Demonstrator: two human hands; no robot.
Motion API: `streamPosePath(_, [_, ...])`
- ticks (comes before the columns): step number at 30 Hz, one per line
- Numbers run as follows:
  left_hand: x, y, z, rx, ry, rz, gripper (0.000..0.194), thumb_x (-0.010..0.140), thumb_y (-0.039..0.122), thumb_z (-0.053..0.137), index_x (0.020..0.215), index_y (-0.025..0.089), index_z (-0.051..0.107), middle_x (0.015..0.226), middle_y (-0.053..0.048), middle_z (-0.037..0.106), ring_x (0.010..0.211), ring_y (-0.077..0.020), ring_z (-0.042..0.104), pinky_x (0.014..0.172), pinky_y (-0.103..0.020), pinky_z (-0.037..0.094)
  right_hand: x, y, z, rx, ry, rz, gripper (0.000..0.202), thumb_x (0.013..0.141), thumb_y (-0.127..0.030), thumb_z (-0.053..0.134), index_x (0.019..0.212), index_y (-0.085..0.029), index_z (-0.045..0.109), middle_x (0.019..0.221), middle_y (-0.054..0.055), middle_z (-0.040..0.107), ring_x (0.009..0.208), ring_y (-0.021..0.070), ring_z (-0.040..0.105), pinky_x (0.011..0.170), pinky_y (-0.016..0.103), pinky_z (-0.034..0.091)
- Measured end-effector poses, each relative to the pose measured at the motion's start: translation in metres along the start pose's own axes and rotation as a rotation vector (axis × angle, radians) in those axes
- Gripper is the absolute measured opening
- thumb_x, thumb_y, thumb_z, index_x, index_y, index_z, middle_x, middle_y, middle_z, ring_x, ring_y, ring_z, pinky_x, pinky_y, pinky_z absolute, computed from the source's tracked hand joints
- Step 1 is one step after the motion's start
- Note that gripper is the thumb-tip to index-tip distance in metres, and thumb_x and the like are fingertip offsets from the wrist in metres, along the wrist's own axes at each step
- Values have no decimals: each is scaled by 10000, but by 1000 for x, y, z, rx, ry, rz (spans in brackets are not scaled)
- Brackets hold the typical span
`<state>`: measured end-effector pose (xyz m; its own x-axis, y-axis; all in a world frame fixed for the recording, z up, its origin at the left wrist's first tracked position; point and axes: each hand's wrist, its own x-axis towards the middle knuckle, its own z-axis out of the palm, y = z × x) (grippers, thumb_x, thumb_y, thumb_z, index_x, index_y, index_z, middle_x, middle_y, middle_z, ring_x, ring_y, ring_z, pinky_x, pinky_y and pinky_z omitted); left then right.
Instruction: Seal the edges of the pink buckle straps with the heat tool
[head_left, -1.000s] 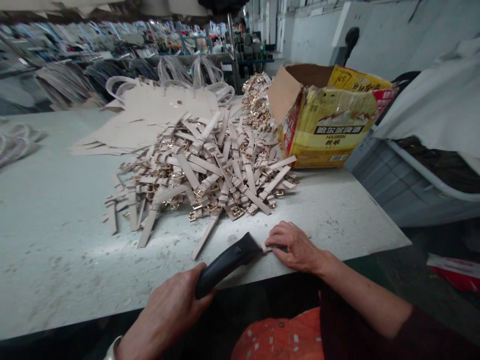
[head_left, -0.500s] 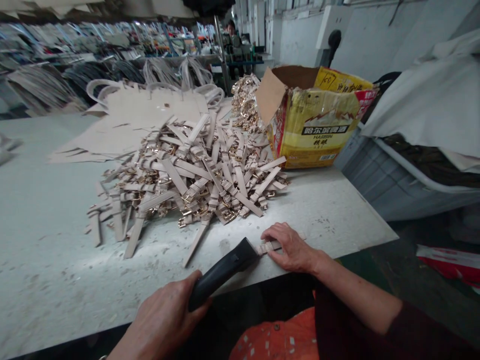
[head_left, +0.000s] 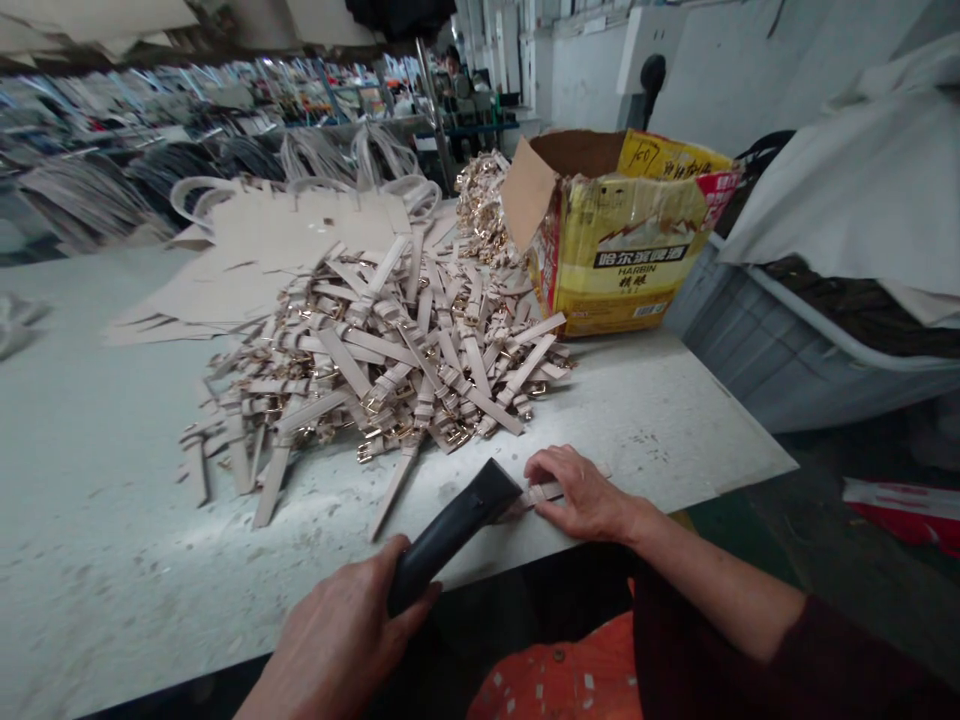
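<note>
My left hand (head_left: 349, 625) is wrapped round the lower end of a black handheld tool (head_left: 450, 535), shaped like a hair clipper with a widening head. The head is over one end of a short beige buckle strap (head_left: 541, 493), and I cannot tell whether they touch. Fingers of my right hand (head_left: 574, 492) pinch this strap close to the table surface, hiding part of it. Just beyond both hands lies a large heap of similar beige straps (head_left: 405, 350) with gold buckles.
Flat beige panels with loop handles (head_left: 277, 240) lie behind the heap. A yellow open carton (head_left: 622, 250) stands at the table's back right, near more buckled pieces (head_left: 484, 205). Beyond the table's right edge is a grey bin (head_left: 810, 340) with white cloth over it. A person sits far back.
The black tool's head has shifted slightly up and to the right over the strap's end. My right hand stays in place on the strap. The view has turned slightly.
</note>
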<state>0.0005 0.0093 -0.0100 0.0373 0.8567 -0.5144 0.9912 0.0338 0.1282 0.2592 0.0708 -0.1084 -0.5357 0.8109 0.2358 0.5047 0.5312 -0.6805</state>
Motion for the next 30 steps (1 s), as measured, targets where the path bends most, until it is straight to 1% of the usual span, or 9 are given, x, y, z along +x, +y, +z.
streamPosePath(2, [-1,11,0,24,-18,46,320,813,412,435,1045,235,562,891,-66,709,858,-242,663,702,-306,425,0,1,-1,32,-9,2,317,695,-119,615,974,-192,484,892,25,582,817,180,525,770,305,379])
streamPosePath(5, [2,23,-1,59,-43,102,303,807,357,434,1038,222,577,920,-79,708,868,-244,661,714,-313,431,-1,5,-5,96,-31,-11,469,686,-102,617,1117,-188,453,966,45,594,867,186,550,810,315,398])
streamPosePath(9, [5,15,-6,130,-69,81,328,794,346,434,1055,220,589,934,-83,705,872,-241,656,737,-326,448,-1,9,-8,130,-79,-32,645,638,-54,594,1238,-190,400,1005,49,608,919,194,558,875,340,391])
streamPosePath(12, [4,6,-11,178,-79,63,351,792,361,434,1072,226,596,970,-87,701,909,-248,651,787,-343,455,-1,10,-7,129,-75,-40,659,629,-33,573,1248,-184,405,983,45,620,915,194,557,888,347,386])
streamPosePath(14, [3,6,-14,206,-84,58,355,789,367,434,1070,225,599,965,-91,701,907,-260,651,786,-357,457,-2,10,-5,129,-63,-52,649,636,-28,569,1247,-180,411,978,45,620,916,192,554,892,346,386])
streamPosePath(20, [6,31,-14,174,-24,92,304,792,329,437,1014,203,601,892,-90,696,842,-221,650,721,-302,440,-3,13,-3,114,-47,-44,632,654,-47,588,1251,-178,426,1027,64,601,917,194,546,868,338,407])
streamPosePath(22, [7,34,-11,153,-1,105,288,789,329,438,996,208,598,893,-85,694,853,-227,647,721,-307,435,-3,14,-3,111,-51,-39,638,659,-58,598,1260,-181,426,1060,74,594,910,193,547,858,337,414])
streamPosePath(25, [6,28,-6,115,4,95,288,793,329,418,989,211,594,896,-82,697,837,-238,651,703,-322,434,-3,14,-3,120,-55,-43,639,672,-67,601,1273,-187,417,1036,63,606,908,189,554,873,343,408])
streamPosePath(30, [1,4,3,68,19,28,295,769,330,449,993,213,601,924,-77,701,882,-244,649,741,-327,436,-3,15,-2,101,-45,-42,614,648,-56,608,1230,-184,457,973,43,625,911,197,550,867,347,408])
